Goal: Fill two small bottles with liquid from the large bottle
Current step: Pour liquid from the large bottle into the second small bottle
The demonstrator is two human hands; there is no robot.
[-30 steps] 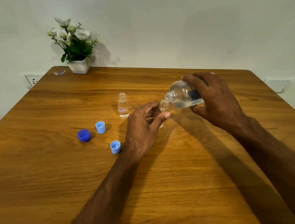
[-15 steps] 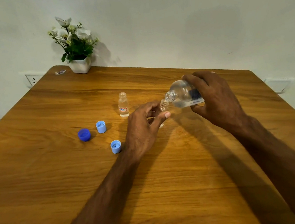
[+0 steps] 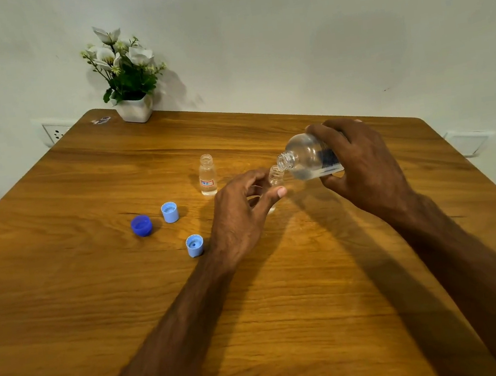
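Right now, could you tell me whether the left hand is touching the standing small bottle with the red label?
Apart. The head view shows bare table between the left hand and the labelled small bottle, which stands alone.

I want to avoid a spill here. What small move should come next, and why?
Probably keep the large bottle tilted in the right hand, pouring slowly. Its mouth sits right at the neck of the small bottle that the left hand steadies. How full that bottle is cannot be seen.
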